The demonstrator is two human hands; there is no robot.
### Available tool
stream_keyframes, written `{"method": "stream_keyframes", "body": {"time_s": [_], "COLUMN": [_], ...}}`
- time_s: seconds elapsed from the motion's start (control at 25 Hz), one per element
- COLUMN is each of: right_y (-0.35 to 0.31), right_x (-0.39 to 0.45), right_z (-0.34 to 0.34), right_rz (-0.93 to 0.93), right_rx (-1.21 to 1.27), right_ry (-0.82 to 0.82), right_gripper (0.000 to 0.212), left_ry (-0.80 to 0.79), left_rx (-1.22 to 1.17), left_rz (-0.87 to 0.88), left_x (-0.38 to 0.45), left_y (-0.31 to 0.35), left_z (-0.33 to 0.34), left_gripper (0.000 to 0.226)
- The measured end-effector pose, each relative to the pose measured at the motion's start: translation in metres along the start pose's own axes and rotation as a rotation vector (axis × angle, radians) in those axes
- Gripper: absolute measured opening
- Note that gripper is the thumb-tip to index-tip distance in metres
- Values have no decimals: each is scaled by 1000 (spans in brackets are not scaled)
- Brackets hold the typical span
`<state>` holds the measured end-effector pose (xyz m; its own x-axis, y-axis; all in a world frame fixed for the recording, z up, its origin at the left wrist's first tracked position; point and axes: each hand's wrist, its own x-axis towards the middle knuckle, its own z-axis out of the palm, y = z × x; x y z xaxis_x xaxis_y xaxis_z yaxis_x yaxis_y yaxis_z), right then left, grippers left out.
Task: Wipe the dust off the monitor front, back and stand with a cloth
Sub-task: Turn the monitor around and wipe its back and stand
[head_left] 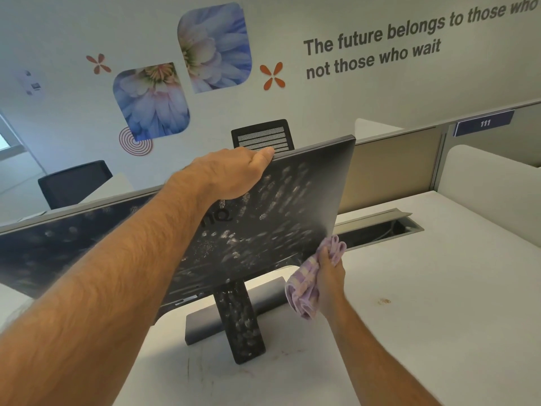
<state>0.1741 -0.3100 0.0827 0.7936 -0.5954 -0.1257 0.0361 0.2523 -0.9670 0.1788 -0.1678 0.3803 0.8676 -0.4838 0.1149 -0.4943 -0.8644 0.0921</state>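
Left hand point(231, 174) grips the top edge of the monitor point(263, 218); right hand point(329, 271) clutches a bunched lilac checked cloth point(307, 285) at its lower right corner. Monitor stands on white desk point(424, 303), matte black back and stand point(243, 317) smeared with pale dusty fingerprints.

We read on wall point(380, 92): "The future belongs to those who… not those who wait" | partition tag point(484, 123): "111"

We see a lilac-and-cream checked cloth point(310, 276), a black monitor point(281, 206) smudged with whitish dust, and a white surface point(439, 303).
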Motion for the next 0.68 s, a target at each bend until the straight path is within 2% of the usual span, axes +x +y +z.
{"method": "stream_keyframes", "body": {"time_s": [0.04, 0.08, 0.2, 0.24, 0.32, 0.4, 0.48, 0.56, 0.68], "right_y": [1, 4, 8, 13, 19, 20, 17, 19, 18], "right_x": [1, 2, -16, -18, -20, -25, -33, -34, -32], "right_z": [-5, -6, 4, 9, 15, 16, 20, 26, 27], "right_rz": [94, 95, -79, -107, -1, 55, -85, -159, 54], "right_rx": [52, 87, 30, -19, -48, -28, -68, -100, -69], "right_ry": [-16, -10, 104, 84, -14, -8, 81, 86, 1], "right_gripper": [72, 68, 43, 46, 53, 48, 43, 54, 51], "left_ry": [1, 1, 2, 4, 5, 8, 5, 0, 1], "left_rx": [0, 1, 6, 6, 7, 7, 2, -4, -6], "left_rz": [0, -2, -5, -6, -9, -13, -17, -17, -9], "left_x": [0, -1, 0, 1, 1, 0, -1, -1, -1], "left_y": [0, 0, 0, 1, 1, 0, 0, -1, 0], "left_z": [0, 0, 0, 0, 0, 0, 0, 1, 1], "left_gripper": [65, 65, 65, 65, 65, 65, 64, 65, 65]}}
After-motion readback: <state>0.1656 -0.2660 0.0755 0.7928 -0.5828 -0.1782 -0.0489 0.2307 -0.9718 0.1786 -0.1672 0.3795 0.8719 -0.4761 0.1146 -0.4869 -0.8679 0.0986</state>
